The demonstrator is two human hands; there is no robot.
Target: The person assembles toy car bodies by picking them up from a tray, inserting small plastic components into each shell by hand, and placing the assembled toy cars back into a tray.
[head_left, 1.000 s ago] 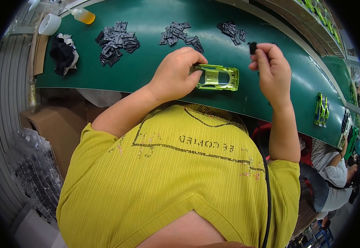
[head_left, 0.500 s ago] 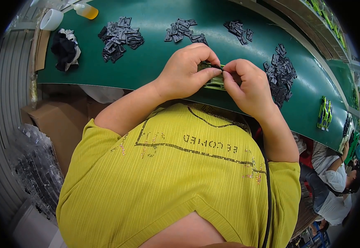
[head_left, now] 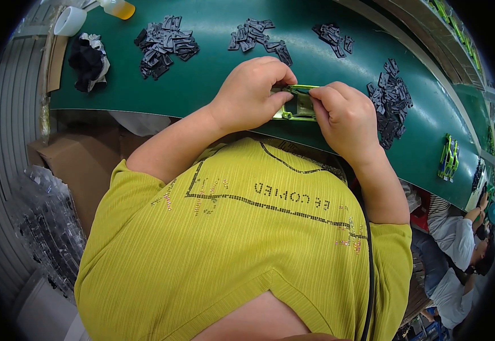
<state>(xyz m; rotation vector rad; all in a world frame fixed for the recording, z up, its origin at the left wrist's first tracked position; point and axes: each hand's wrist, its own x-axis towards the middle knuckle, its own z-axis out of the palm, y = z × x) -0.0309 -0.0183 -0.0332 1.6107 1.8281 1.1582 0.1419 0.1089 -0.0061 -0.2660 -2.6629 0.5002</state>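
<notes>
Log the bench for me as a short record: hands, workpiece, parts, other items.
Workpiece: green toy car shell, on the green table
Left hand: holds the shell's left end
Right hand: fingertips at the shell's right part; grip unclear
Loose parts: four piles of black pieces
Far right: green frames
Far left: dark-and-white cloth, white round container, bottle of orange liquid

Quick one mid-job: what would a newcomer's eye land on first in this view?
Probably the wearer's yellow-green shirt, which fills the lower middle. Just above it, the bright green toy car body stands out on the dark green tabletop, with the left hand at its left end and the right hand at its right. Heaps of small dark plastic parts lie beyond the hands and to their right.
</notes>
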